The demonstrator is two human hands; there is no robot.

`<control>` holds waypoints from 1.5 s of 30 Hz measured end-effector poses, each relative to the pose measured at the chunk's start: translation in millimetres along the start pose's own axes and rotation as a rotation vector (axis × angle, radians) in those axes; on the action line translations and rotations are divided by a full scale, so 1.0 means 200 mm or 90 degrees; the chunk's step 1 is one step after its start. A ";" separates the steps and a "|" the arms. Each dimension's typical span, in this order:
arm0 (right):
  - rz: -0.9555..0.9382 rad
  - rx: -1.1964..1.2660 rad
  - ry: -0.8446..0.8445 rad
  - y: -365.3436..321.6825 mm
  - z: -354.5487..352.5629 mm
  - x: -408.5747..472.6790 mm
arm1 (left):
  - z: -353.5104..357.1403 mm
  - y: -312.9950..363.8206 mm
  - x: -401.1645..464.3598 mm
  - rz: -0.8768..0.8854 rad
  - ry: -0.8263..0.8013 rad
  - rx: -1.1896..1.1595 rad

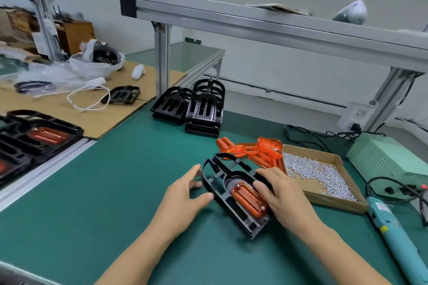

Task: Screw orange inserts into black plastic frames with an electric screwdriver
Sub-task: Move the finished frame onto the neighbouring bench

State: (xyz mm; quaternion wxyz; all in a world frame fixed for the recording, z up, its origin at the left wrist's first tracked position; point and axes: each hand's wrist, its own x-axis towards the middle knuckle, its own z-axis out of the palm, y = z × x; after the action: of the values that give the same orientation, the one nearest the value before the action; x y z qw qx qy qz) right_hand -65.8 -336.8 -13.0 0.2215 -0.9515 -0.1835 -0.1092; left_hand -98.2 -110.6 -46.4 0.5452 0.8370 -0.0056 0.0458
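A black plastic frame (222, 176) lies tilted on the green mat in front of me, with an orange insert (249, 200) seated in it and screw heads showing at both ends. My right hand (282, 192) grips the frame's right side, fingers over the insert's edge. At the frame's left rim my left hand (185, 194) is open, fingertips close to it or just touching. Loose orange inserts (257, 149) are heaped behind the frame. The teal electric screwdriver (389, 231) lies on the mat at the right, held by no hand.
A cardboard tray of small silver screws (324, 176) sits right of the frame. Stacks of empty black frames (199, 106) stand at the back. Finished frames with inserts (34, 136) lie far left. A pale green power supply (391, 162) with cables is at the right.
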 end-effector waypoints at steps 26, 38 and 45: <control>-0.164 0.206 -0.075 -1.23 0.60 0.47 | -0.81 -0.16 -0.07 -0.084 0.522 -0.301; -0.317 0.374 -0.196 -1.67 0.75 0.47 | -1.19 -0.26 -0.24 -0.129 0.707 -0.121; -0.383 0.326 -0.250 -1.98 0.89 0.34 | -1.39 -0.37 -0.52 -0.260 0.773 -0.050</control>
State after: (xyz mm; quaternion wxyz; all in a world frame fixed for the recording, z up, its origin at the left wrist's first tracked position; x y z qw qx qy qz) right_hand -139.1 96.8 2.1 0.3691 -0.7731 -0.5120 0.0633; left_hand -217.1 169.8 -10.9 0.4790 0.6256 0.4624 0.4067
